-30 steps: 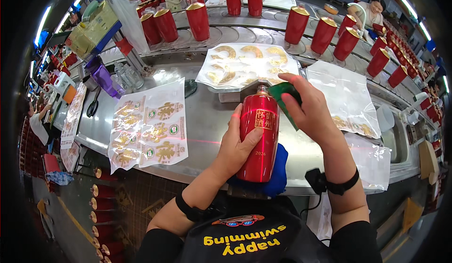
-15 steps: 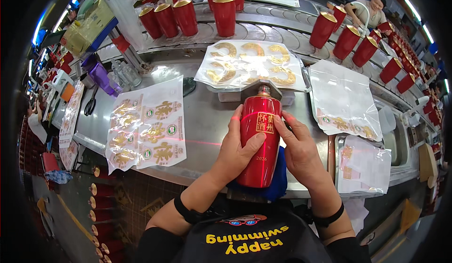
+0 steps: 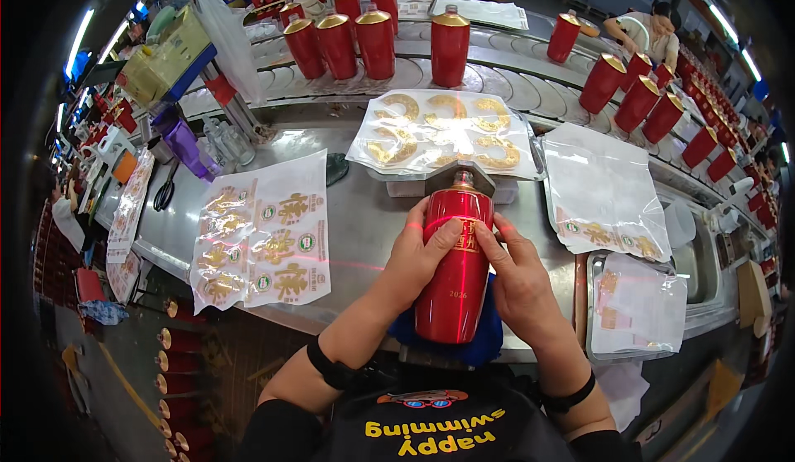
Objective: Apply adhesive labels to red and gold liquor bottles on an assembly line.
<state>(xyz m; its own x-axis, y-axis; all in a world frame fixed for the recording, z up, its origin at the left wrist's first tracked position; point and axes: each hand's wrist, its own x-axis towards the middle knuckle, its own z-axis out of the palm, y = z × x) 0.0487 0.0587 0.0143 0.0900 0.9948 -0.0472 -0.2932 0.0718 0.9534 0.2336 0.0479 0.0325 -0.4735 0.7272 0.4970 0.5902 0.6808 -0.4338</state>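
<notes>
Red bottle (image 3: 455, 267): lying lengthwise on a blue cloth (image 3: 484, 342) at the near edge of the steel table (image 3: 364, 222), gold-capped neck pointing away.
Left hand (image 3: 418, 251): wrapped around the bottle's left side, thumb pressed on the gold label.
Right hand (image 3: 517, 276): curled against the bottle's right side, thumb on the same label.
Just beyond the neck: white tray (image 3: 443, 135) bearing gold curved stickers.
Left of the bottle: two sticker sheets (image 3: 265, 234), gold and green emblems, lying flat.
Right: clear bags (image 3: 604, 189) with a few stickers; metal tray (image 3: 633, 309) with another bag.
Far left on the table: scissors (image 3: 164, 189), purple jug (image 3: 186, 143), more sheets.
Behind the table: curved conveyor (image 3: 505, 69) carrying upright red bottles (image 3: 377, 40) with gold caps.
Room: factory line, strip lights overhead, other people seated past the conveyor, red bottles racked along the right.
</notes>
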